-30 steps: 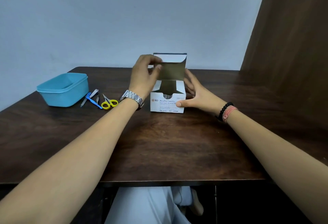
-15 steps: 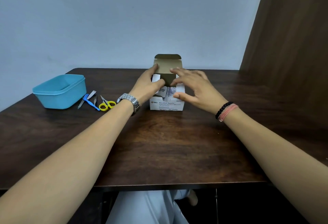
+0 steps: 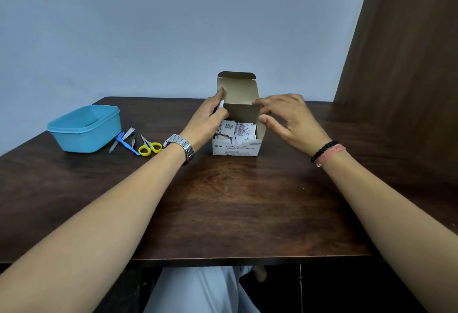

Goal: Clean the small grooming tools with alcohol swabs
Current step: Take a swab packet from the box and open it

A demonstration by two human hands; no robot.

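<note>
A white box of alcohol swabs [image 3: 236, 148] stands open at the table's middle, its brown lid flap [image 3: 237, 90] upright and several sachets [image 3: 235, 130] showing inside. My left hand [image 3: 209, 119] grips the box's left side flap. My right hand [image 3: 288, 120] hovers at the box's right edge, fingers spread, its fingertips touching the lid flap. To the left lie small grooming tools: yellow-handled scissors [image 3: 148, 147], a nail clipper [image 3: 128, 132], a blue-handled tool [image 3: 126, 144] and tweezers [image 3: 133, 140].
A light blue plastic tub [image 3: 84, 128] sits at the table's left, beside the tools. A dark wooden panel [image 3: 401, 64] rises along the right side. The wooden table [image 3: 223, 201] has its front edge near me.
Both hands moved from the box's lid to its side flaps. The lid stands further back and the sachets inside now show.
</note>
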